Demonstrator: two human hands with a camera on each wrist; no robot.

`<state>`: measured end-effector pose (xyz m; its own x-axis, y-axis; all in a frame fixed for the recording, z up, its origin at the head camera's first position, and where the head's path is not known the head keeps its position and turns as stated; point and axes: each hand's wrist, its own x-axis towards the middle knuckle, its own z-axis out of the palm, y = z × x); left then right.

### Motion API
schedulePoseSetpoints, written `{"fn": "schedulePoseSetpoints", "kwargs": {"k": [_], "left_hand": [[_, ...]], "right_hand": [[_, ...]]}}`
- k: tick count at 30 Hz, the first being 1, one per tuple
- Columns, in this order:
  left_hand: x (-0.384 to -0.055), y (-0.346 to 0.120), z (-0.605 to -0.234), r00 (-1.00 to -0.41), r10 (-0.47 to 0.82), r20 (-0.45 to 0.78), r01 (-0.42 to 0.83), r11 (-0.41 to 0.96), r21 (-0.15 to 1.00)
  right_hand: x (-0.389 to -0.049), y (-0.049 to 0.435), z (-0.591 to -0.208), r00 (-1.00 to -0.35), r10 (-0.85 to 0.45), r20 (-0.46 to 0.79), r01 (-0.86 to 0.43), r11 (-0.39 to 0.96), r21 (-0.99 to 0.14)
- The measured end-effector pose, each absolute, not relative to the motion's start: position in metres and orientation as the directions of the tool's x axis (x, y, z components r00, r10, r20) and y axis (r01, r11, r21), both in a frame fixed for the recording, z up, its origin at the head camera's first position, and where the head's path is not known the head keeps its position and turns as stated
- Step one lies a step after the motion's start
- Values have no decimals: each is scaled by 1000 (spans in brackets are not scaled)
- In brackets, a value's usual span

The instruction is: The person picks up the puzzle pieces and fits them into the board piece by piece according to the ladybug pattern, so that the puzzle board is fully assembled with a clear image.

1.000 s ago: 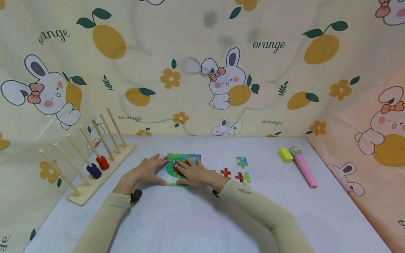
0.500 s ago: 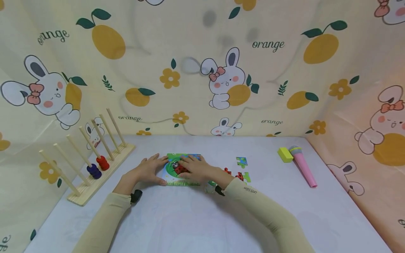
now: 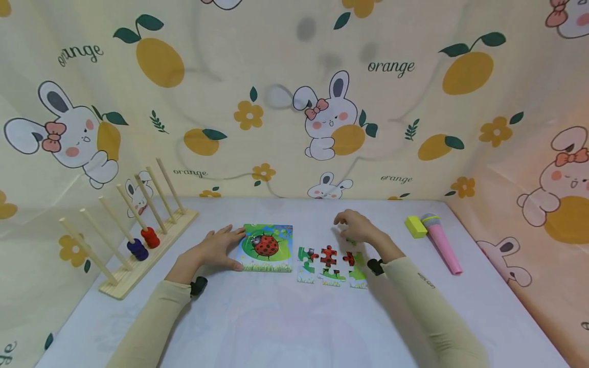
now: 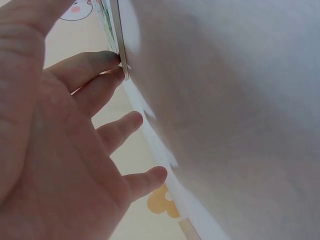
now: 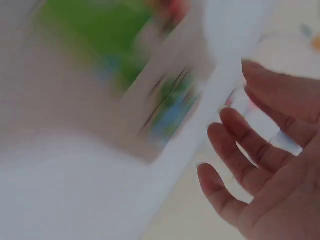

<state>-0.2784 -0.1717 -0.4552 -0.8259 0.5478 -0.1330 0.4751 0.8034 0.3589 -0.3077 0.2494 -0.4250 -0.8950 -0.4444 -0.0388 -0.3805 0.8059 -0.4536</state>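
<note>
The pieces [image 3: 329, 255] lie right of the board [image 3: 266, 246], nearer the loosely curled, empty right hand [image 3: 361, 228]; the spread left hand [image 3: 219, 248] touches the board's left edge.

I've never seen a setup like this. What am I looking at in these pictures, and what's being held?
There is no robot here, just a person's two bare hands. The wide picture comes from a camera worn on the head; the two close ones come from the wrist cameras. On the table are a ladybug board, puzzle pieces, a yellow block, a pink microphone and a wooden peg rack with blue rings and red rings. The left hand touches the board's edge. The right hand is by the far pieces; its close view shows nothing held.
</note>
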Motion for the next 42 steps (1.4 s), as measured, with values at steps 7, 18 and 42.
{"fn": "schedulePoseSetpoints", "kwargs": {"k": [7,18,42], "left_hand": [[-279,-172,-457,-825,548,-135,477,805,353],[-279,-170,-458,-833,536,-135,457,806,377],[-275,-174,-462,-804,592,-60,531,759,375]], "right_hand": [[-315,298,-439,-915,-384,-121,-249,776,-580],[-312,301,-449,-925,-362,-113,-219,753,-621],[-311,296,-445,-908,-415,-55,-319,770,-553]]}}
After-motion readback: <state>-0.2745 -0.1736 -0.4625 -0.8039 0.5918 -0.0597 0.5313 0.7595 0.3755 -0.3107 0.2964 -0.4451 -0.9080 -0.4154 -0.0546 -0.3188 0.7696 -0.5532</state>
